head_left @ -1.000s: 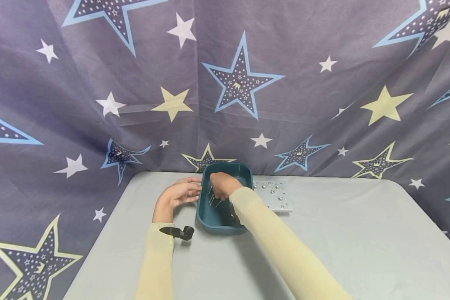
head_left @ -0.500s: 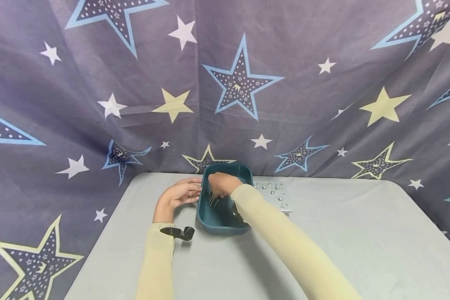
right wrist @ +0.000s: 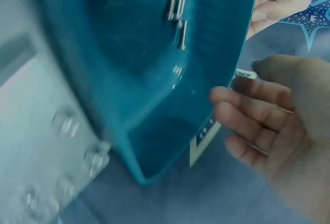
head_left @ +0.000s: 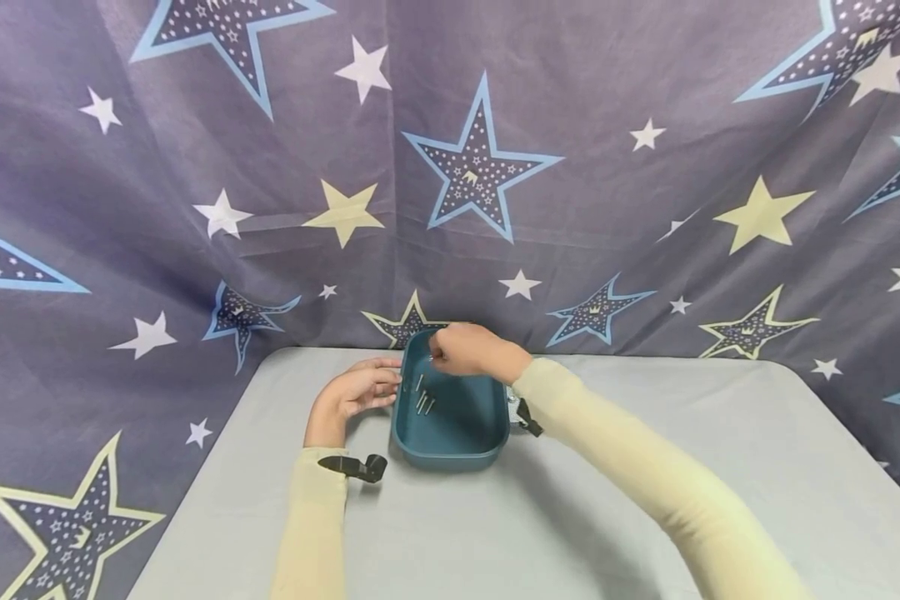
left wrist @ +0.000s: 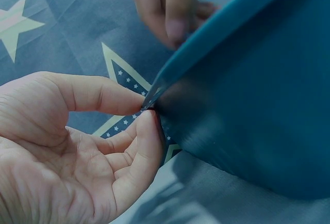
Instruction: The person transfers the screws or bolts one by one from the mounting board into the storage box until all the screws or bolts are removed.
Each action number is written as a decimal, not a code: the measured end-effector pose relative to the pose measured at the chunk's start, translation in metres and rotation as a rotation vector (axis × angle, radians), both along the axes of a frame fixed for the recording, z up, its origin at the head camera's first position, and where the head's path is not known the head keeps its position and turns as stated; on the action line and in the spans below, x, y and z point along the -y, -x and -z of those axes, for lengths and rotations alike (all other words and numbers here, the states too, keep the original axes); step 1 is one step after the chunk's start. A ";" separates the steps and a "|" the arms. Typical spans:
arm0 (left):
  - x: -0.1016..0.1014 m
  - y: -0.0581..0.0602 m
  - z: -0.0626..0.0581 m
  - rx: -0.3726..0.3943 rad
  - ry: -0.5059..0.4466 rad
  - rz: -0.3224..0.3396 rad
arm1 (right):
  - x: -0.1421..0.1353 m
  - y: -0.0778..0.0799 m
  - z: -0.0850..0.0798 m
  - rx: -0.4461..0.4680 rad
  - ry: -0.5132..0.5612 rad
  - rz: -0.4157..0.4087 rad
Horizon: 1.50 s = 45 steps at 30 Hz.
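A teal plastic bin [head_left: 450,460] stands at the back of the table. Several slim metal pins or screws [right wrist: 177,4] lie loose inside it, with smaller metal pieces [right wrist: 177,71] nearer its far end. My left hand [head_left: 352,390] stays at the bin's left side; in the left wrist view its thumb and a finger pinch the rim. Over the bin's far part is my right hand [head_left: 471,350]. In the right wrist view its fingers are loosely bent, the thumb apart from them, and nothing shows between them. A silver metal plate with round studs [right wrist: 44,146] lies beside the bin.
Behind the table [head_left: 630,467] hangs a grey-purple cloth [head_left: 607,217] printed with stars, close to the bin's far edge. A black wrist mount [head_left: 354,467] sits on the left sleeve. The right forearm largely covers the plate in the head view.
My right hand has risen from inside the bin and shifted right, uncovering the metal pieces on its floor. The forearm now covers most of the plate. My left hand has stayed put.
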<state>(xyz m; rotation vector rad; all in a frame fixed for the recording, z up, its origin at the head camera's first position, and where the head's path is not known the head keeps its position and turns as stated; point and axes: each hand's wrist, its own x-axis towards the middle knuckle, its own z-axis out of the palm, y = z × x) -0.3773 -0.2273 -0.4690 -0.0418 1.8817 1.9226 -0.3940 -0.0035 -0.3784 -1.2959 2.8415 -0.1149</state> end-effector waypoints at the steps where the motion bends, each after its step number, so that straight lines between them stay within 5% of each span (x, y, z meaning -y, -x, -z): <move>1: 0.000 0.000 0.000 -0.001 -0.001 0.000 | -0.004 -0.001 -0.002 -0.043 0.011 -0.018; 7: 0.000 0.000 0.001 -0.009 -0.001 0.004 | -0.033 -0.008 -0.013 -0.294 0.021 -0.075; 12: 0.000 0.000 0.000 -0.010 0.001 0.006 | -0.059 -0.014 -0.019 -0.404 -0.007 -0.085; 27: -0.001 -0.001 0.000 -0.010 0.012 0.014 | -0.126 -0.022 -0.004 -0.409 -0.128 -0.039; 45: -0.002 -0.002 -0.002 0.000 0.002 0.014 | -0.160 -0.018 0.044 -0.379 -0.212 -0.074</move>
